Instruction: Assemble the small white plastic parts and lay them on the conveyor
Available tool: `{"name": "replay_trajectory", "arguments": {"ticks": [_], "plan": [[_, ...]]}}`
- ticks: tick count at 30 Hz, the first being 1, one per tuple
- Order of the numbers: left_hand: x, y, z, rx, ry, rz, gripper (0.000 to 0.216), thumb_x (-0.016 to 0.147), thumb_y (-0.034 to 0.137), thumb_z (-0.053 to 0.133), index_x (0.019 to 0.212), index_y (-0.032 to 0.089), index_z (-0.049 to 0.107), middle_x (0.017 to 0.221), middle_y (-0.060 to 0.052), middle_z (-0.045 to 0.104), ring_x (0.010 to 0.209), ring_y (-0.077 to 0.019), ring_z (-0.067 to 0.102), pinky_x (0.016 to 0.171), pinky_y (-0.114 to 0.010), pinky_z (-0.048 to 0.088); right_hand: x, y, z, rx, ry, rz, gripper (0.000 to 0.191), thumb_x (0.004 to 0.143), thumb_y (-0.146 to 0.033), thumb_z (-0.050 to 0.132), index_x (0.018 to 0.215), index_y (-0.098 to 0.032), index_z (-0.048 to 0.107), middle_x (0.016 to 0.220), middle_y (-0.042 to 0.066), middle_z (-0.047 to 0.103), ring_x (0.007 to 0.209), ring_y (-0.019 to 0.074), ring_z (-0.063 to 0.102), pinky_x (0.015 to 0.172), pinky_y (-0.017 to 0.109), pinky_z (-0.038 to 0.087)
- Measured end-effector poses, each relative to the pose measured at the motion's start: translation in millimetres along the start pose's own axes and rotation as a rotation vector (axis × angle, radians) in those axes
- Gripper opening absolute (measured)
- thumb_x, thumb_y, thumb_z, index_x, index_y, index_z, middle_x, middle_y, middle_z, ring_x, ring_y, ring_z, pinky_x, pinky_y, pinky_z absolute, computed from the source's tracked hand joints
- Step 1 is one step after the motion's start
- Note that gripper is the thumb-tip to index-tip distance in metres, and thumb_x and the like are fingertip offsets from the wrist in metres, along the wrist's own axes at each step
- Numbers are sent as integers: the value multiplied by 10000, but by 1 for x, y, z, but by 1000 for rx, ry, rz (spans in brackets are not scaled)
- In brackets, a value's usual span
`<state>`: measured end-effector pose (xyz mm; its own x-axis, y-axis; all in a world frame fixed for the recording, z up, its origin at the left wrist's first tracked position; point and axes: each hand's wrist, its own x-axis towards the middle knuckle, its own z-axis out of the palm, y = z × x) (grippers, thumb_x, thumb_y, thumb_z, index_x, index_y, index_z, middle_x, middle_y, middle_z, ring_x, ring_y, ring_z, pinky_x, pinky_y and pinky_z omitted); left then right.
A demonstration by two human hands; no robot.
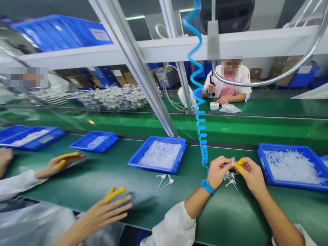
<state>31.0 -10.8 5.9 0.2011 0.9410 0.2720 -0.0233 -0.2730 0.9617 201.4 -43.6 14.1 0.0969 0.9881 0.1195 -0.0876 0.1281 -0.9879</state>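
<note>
My left hand (219, 170), with a blue wrist strap (207, 186) at the wrist, pinches a small white plastic part (233, 160) between thumb and fingers. Opposite it, my right hand (250, 173) grips the same part with yellow-covered thumb and forefinger. The fingers hide most of the piece, so its exact kind does not show. Below the hands, several white stemmed plastic parts (231, 181) lie in a small pile on the green work surface (220, 215). Two similar parts (166, 181) lie further left.
Blue trays of white pieces stand left (131, 163) and right (263, 171) of my hands. A coiled blue cord (202, 126) hangs down to my left wrist. A co-worker's hands (102, 212) reach in from the left. Another person (228, 85) sits across the line.
</note>
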Motion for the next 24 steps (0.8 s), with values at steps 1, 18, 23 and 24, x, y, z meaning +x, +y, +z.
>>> {"name": "replay_trajectory", "arguments": {"ticks": [1,18,23,24], "plan": [[1,0,0,-20,2,1,251,893,437,816,944,196,863,885,-75,746,835,-188,715,778,-277,578,0,1,0,14,7,6,386,744,-521,924,840,-215,709,818,49,731,766,213,703,749,335,595],[0,-5,3,-97,29,31,308,903,463,815,935,157,827,941,-93,743,903,-209,746,832,-306,613,0,-6,6,16,100,14,421,728,-523,923,932,-228,703,896,66,772,821,239,741,809,385,632],[-3,-5,3,4,37,87,260,940,428,782,951,175,838,896,-79,747,858,-190,729,789,-280,589,-3,-8,8,18,91,41,421,707,-510,944,891,-223,697,851,54,758,792,221,728,772,349,610],[-4,-5,3,10,41,89,256,942,425,780,953,177,841,888,-77,745,847,-186,725,780,-277,586,-2,-8,9,23,84,47,424,696,-501,954,886,-223,696,842,48,754,786,216,725,767,342,606]]}}
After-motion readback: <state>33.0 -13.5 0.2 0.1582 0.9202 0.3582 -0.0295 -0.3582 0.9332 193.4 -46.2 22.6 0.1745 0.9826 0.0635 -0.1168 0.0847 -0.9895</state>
